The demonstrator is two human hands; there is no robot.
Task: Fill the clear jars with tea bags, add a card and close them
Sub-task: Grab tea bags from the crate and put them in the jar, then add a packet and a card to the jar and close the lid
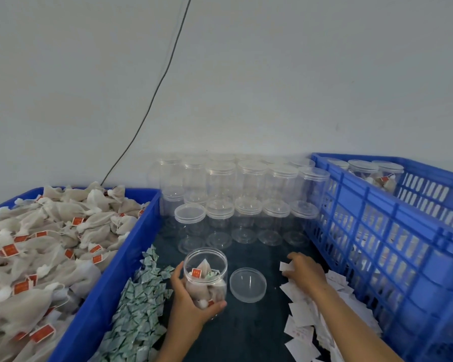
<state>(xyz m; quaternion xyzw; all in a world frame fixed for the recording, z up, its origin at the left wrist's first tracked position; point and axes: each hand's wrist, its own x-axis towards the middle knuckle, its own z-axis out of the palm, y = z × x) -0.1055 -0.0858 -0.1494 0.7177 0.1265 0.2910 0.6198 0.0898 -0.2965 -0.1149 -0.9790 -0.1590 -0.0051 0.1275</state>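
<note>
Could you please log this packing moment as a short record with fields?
left hand: left hand holds the open jar round its side
jar contents: tea bags with red tags, plus a small green packet
lid: lid lies off, on the mat right of the jar
right hand: right hand picks at the white cards
left bin: blue bin heaped with tea bags
empty jars: stacked, lidded empty jars at the wall
right crate: blue crate with filled jars
</note>
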